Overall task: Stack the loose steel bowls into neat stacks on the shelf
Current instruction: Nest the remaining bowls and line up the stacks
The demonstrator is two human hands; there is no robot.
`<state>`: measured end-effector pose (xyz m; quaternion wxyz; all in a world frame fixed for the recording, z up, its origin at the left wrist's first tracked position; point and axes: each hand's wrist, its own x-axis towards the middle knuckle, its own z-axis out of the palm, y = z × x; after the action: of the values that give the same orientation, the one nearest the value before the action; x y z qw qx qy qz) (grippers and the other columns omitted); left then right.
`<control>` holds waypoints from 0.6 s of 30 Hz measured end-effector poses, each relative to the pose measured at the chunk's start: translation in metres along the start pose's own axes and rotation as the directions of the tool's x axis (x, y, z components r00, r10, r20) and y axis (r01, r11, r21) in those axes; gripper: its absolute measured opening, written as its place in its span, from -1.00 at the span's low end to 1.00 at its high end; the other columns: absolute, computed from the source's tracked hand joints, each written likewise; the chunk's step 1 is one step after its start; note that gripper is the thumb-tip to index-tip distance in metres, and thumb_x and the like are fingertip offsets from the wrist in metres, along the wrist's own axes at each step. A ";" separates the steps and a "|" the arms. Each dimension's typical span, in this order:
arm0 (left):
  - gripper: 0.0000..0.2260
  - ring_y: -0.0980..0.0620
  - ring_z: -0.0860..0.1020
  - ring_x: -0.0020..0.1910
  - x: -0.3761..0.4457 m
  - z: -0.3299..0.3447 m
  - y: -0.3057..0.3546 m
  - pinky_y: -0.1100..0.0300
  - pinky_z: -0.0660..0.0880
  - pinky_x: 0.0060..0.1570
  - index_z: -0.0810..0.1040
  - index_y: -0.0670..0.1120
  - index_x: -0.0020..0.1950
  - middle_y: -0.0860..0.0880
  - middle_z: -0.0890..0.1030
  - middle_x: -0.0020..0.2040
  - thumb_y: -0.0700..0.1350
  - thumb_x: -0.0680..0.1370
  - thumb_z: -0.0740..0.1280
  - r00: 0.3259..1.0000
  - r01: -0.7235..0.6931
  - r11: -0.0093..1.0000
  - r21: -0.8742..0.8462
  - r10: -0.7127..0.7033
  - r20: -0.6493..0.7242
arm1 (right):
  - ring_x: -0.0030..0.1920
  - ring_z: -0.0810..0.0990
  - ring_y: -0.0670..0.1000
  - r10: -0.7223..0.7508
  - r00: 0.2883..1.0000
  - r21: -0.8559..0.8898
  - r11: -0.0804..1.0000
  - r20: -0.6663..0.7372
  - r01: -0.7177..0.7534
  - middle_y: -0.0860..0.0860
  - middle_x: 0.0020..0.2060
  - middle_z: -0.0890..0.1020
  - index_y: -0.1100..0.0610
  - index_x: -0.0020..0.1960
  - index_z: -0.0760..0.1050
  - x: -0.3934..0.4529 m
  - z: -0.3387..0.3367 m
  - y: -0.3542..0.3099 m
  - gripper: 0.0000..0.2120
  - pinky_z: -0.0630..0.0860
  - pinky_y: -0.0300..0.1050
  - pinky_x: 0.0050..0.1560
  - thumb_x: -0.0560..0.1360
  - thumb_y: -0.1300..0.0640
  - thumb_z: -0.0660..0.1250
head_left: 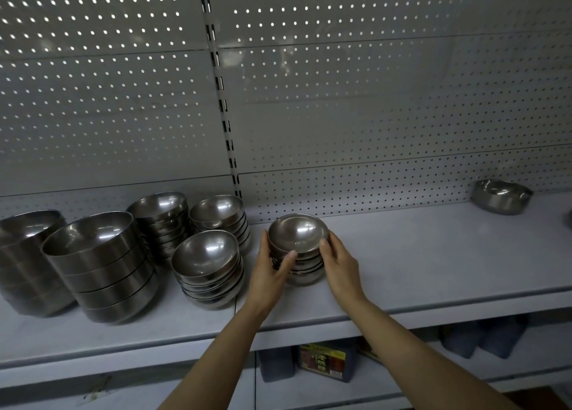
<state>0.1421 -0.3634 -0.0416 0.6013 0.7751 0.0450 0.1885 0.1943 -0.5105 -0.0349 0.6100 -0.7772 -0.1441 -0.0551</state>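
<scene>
Bowls in the small stack (297,248) — polished steel, mirror-bright inside, sharp highlights. Round stacks (206,267) alongside had the same glossy finish. Straight-walled bowls (102,267) at left looked brushed outside, duller satin sheen. Lone bowl (500,196) far right — steel too, softer shine. Shelf (433,255) was painted metal, smooth, matt pale grey. Perforated back panel (371,100) matched it, matt painted sheet. Folded dark items (461,338) below looked like cloth.

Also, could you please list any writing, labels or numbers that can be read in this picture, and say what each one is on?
Dark package with a yellow-edged label on the lower shelf: printed characters, too blurred to read.
Top round steel bowl of the held stack: a small mark inside, too small to read.
Nothing else carries text.
</scene>
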 end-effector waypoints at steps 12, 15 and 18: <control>-0.50 0.36 0.46 0.27 0.007 0.001 -0.001 0.39 0.45 0.20 0.18 0.36 0.40 0.19 0.48 0.34 0.01 0.60 0.34 1.000 0.017 1.000 -0.009 -0.017 0.022 | -0.02 0.52 -0.18 0.060 0.998 -0.031 0.998 0.005 -0.060 -0.18 -0.03 0.56 -0.03 0.31 0.45 0.007 0.003 -0.001 -0.69 0.43 -0.35 -0.05 0.63 -0.07 0.11; -0.60 0.46 0.47 0.18 0.008 0.002 0.009 0.55 0.41 0.03 0.25 0.33 0.33 0.29 0.49 0.24 0.05 0.59 0.33 1.000 0.007 1.000 0.013 -0.007 -0.006 | 0.13 0.53 -0.09 0.056 0.998 -0.086 0.995 0.042 -0.052 -0.08 0.15 0.58 0.00 0.38 0.39 0.009 -0.001 0.003 -0.60 0.48 -0.20 0.12 0.62 -0.12 0.09; -0.51 0.23 0.48 0.30 0.012 0.002 0.020 0.34 0.43 0.21 0.32 0.15 0.39 0.15 0.50 0.33 0.30 0.53 0.28 0.997 -0.022 0.991 0.135 0.031 -0.066 | 0.36 0.42 0.01 0.059 0.997 -0.212 0.976 0.051 -0.047 -0.01 0.38 0.45 0.06 0.48 0.28 0.010 -0.013 0.004 -0.48 0.37 -0.04 0.36 0.61 -0.18 0.07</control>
<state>0.1507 -0.3675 -0.0198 0.5436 0.8074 0.0676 0.2191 0.2062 -0.5220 -0.0327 0.5214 -0.8421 -0.1341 -0.0315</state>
